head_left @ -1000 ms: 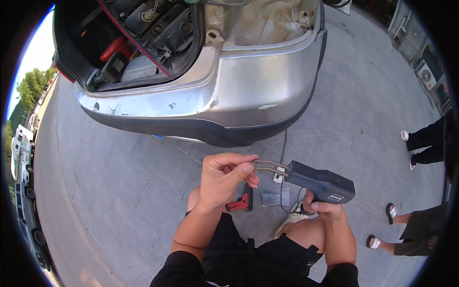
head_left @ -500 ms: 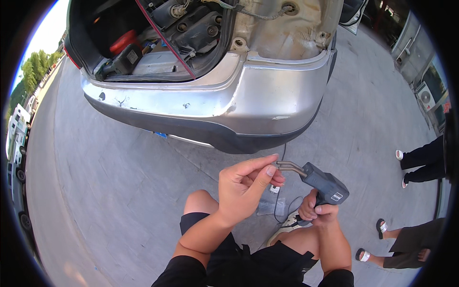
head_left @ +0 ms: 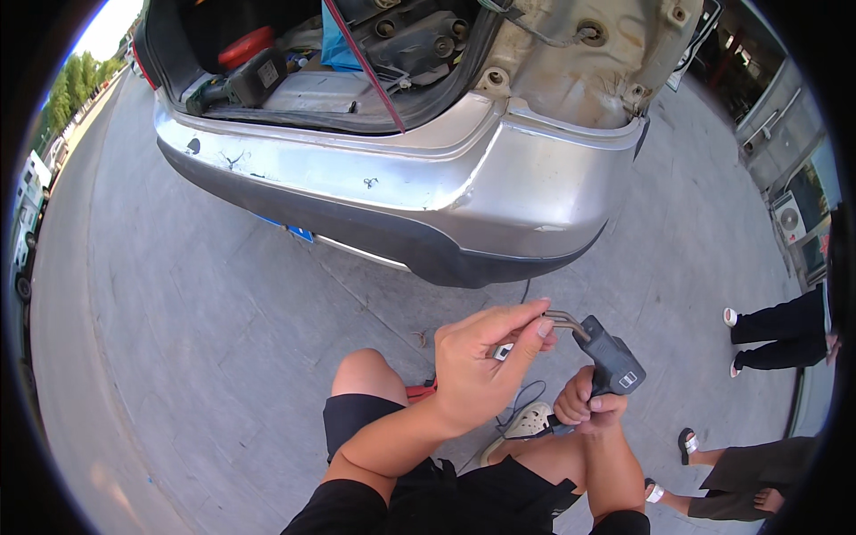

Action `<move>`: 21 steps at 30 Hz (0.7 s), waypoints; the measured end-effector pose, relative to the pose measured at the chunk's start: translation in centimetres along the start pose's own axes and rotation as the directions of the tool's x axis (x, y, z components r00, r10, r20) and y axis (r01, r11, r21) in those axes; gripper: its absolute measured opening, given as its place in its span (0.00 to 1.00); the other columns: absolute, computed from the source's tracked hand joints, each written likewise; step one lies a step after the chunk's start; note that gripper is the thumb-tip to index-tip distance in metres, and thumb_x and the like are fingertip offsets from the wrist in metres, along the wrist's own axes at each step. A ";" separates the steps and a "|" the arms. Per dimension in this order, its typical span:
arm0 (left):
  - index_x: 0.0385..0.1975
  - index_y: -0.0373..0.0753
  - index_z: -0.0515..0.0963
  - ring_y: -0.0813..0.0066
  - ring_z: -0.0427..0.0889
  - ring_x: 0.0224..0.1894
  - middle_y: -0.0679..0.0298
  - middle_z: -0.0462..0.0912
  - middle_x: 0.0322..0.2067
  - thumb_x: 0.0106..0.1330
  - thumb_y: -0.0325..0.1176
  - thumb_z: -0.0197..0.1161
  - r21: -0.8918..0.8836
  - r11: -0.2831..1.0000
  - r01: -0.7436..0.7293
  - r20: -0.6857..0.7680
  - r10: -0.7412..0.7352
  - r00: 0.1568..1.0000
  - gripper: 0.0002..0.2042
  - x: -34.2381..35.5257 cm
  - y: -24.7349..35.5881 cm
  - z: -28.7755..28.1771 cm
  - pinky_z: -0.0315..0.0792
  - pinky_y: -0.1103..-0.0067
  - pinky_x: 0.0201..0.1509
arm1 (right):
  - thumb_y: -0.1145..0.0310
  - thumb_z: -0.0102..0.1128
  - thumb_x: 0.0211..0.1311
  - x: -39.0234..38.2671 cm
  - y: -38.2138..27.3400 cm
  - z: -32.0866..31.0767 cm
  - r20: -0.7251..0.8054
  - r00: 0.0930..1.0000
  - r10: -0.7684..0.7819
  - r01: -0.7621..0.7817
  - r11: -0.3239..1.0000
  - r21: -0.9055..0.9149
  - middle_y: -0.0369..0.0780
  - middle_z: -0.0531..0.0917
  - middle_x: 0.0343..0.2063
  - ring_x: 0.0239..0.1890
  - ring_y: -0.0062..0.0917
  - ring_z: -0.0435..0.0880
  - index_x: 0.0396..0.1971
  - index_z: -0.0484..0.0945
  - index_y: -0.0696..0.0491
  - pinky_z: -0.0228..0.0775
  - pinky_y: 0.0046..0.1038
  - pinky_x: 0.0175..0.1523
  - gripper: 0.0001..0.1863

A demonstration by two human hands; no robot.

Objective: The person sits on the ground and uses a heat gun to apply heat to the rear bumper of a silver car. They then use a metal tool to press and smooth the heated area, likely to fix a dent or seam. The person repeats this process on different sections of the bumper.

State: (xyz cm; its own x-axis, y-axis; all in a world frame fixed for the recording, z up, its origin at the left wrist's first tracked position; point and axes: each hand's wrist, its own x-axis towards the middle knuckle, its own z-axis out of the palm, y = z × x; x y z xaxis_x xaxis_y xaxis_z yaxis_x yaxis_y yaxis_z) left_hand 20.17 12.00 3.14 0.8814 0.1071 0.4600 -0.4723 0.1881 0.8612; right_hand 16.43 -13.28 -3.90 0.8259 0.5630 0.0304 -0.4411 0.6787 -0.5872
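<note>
One tool (head_left: 613,358), black and gun-shaped, is held above the pavement (head_left: 232,312), on the near side of a silver bumper (head_left: 357,183). The tool is tilted, its nose pointing up and to the left.

Right grip (head_left: 589,403): the fingers are wrapped around the tool's handle and grasp it. The rear of the body extends above this hand and carries a small label.

Left grip (head_left: 481,366): the thumb and forefinger meet the free ends of two bent metal prongs (head_left: 567,319), which project from the tool's nose. The fingertips partly cover these ends; whether they pinch firmly cannot be told.

Nearby parts: a dark cable (head_left: 527,393) lies looped on the pavement, just beside a cream shoe (head_left: 531,421). A white block (head_left: 503,351) shows behind the left hand, mostly covered by it. A red object (head_left: 419,391), partly hidden by the left forearm, lies near the left knee (head_left: 366,373).

Bumper: scuff marks (head_left: 234,162) show on the silver face; dark trim (head_left: 383,234) runs along the lower edge. Above, the open boot contains a black-and-red item (head_left: 254,80) and a blue item (head_left: 338,43).
</note>
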 end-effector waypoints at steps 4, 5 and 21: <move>0.60 0.28 0.81 0.67 0.92 0.40 0.50 0.90 0.41 0.74 0.20 0.62 0.205 0.966 -0.157 0.020 0.157 0.987 0.17 -0.4 0.3 -0.3 0.83 0.77 0.46 | 0.70 0.67 0.54 -0.1 0.4 0.7 -0.043 0.997 -0.064 0.059 0.992 -0.107 0.38 0.72 0.18 0.16 0.22 0.67 0.36 0.78 0.59 0.59 0.30 0.24 0.12; 0.62 0.28 0.80 0.66 0.91 0.41 0.50 0.90 0.42 0.72 0.20 0.62 0.219 0.959 -0.178 0.020 0.178 0.984 0.18 -0.5 0.3 -0.3 0.83 0.77 0.48 | 0.70 0.67 0.54 -0.1 0.5 1.1 -0.058 0.995 -0.086 0.076 0.987 -0.144 0.38 0.73 0.18 0.16 0.22 0.67 0.37 0.78 0.59 0.58 0.30 0.24 0.12; 0.76 0.28 0.62 0.64 0.79 0.53 0.51 0.76 0.59 0.74 0.36 0.63 -0.054 0.995 -0.089 0.298 0.101 0.949 0.34 2.5 -0.5 -1.9 0.76 0.69 0.58 | 0.70 0.65 0.54 0.7 0.8 4.0 -0.165 0.979 -0.118 0.118 0.993 -0.013 0.37 0.69 0.16 0.15 0.20 0.63 0.41 0.80 0.58 0.57 0.29 0.25 0.14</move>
State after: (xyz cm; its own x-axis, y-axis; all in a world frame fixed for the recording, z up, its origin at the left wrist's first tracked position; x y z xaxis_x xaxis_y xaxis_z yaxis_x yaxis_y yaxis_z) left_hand 22.60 14.01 3.42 0.7905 -0.1704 0.5883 -0.5485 0.2304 0.8038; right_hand 15.22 -10.49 -1.07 0.9188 0.3932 -0.0345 -0.3363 0.7341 -0.5899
